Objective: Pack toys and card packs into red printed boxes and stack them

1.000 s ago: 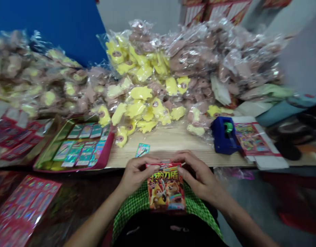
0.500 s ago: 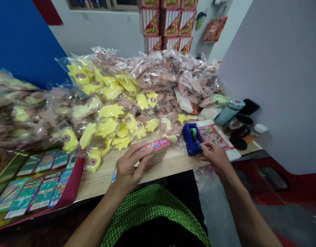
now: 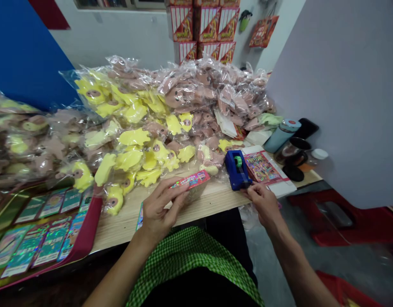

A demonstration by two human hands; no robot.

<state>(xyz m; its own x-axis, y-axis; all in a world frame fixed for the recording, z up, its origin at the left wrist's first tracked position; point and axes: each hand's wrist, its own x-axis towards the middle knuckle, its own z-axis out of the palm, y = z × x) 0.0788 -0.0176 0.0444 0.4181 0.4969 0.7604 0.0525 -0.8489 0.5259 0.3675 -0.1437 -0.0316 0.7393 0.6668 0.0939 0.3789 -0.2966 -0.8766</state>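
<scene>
My left hand is wrapped round a small card box with a pink-red printed top, held just above the table's front edge. The blue tape dispenser stands to the right of the box, with a green-cored roll inside. At its near, cutting end my right hand pinches the end of the tape, thumb and forefinger together. The tape strip is thin and hard to make out. Partly covered by my left wrist, a shiny printed card lies on the table.
Bagged yellow and pinkish-brown soft toys are heaped across the back. At left is a red-rimmed tray of shiny cards. On the right are a printed sheet, a blue flask, a dark mug and a small bottle.
My right hand has moved slightly down and towards me at the dispenser's cutting end. The box in my left hand has tipped so more of its printed top shows. The view has shifted slightly.
</scene>
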